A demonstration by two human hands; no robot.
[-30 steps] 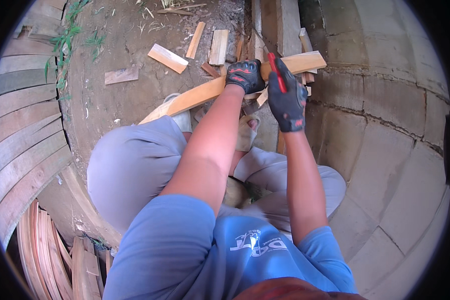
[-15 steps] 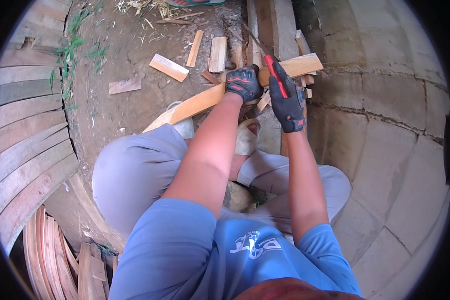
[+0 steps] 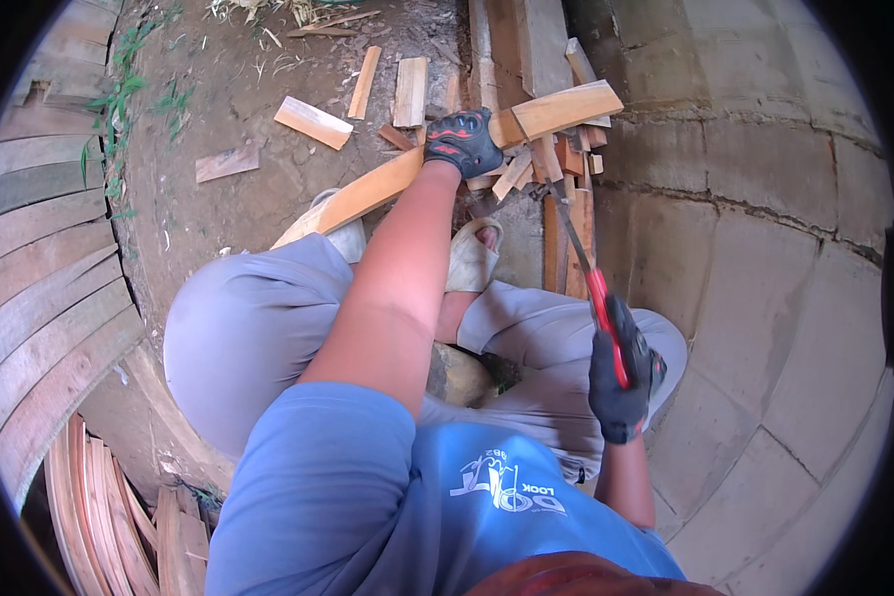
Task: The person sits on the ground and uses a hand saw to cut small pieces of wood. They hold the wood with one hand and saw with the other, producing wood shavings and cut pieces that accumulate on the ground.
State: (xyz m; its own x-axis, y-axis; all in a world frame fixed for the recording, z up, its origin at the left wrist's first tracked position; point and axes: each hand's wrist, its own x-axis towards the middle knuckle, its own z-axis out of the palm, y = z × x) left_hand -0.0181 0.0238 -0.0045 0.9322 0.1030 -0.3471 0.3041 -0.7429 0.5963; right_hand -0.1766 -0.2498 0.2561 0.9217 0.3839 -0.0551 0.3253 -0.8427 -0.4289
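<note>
My left hand (image 3: pixel 464 142), in a black and red glove, is closed around a long wooden board (image 3: pixel 377 189) and presses it down across the pile. The board slants from beside my left foot up to the right. In my right hand (image 3: pixel 623 372), also gloved, is the red handle of a hand saw (image 3: pixel 578 243). Its dark narrow blade runs up and left from the handle to the board, crossing it just right of my left hand. The fingers of my right hand wrap round the handle, close to my right knee.
Short wood offcuts (image 3: pixel 313 123) are scattered over the dirt ground ahead and left. Beneath the board's right part lie several more small blocks (image 3: pixel 513 177). A concrete block wall (image 3: pixel 755 268) rises on the right. Stacked planks (image 3: pixel 45 278) line the left side.
My right hand has drawn the saw back toward my body, from beside the board to near my right knee. My left hand stays on the board. The whole view has shifted slightly.
</note>
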